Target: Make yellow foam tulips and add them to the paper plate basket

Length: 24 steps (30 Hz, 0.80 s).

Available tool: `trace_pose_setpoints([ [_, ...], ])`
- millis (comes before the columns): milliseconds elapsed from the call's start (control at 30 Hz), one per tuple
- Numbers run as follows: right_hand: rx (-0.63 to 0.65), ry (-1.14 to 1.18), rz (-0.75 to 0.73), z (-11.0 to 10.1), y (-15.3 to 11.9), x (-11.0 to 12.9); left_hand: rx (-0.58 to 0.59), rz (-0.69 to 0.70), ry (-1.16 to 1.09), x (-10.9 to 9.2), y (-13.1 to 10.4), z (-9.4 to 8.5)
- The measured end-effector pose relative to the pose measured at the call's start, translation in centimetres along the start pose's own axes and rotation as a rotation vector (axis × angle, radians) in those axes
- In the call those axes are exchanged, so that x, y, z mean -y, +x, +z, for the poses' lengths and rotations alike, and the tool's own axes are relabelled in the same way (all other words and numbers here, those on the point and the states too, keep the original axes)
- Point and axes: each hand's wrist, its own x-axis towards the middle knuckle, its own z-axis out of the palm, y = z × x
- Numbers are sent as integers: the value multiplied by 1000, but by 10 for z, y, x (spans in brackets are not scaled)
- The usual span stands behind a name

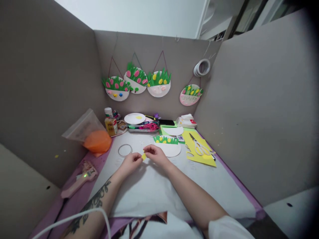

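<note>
Between my two hands is a small piece of yellow paper [144, 156]. My left hand [132, 162] pinches its left side, and my right hand [156, 155] pinches it from the right. Just beyond my right hand lies a white paper plate [170, 150] with green paper grass and yellow paper flowers along its upper edge. To the left, near my left hand, a thin ring [125, 150] lies flat on the white table cover [139, 196]. The exact shape of the yellow piece is partly hidden by my fingers.
White scissors [200, 148] rest on yellow paper [196, 157] at right. A pink glue gun [81, 181] with a green light lies left, near a bag of orange material [97, 142] and a bottle [110, 124]. Behind stands a metal tray [143, 130]; decorated plates [159, 90] hang on the partition.
</note>
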Motion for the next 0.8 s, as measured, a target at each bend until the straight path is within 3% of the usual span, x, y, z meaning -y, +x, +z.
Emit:
trace_pose_setpoints([
  [167,-4,100,18,2,2,-8,-5,-43,-48,1,1,0],
  [433,-45,-47,-9,2,1,-9,16,-58,-106,8,2,1],
  [533,-64,-77,21,4,1,-9,-16,-44,-1,10,3,-2],
  [700,18,-195,108,15,3,-15,-219,-40,346,16,7,-14],
  [800,46,-445,48,23,6,-20,-171,-49,443,17,7,-16],
])
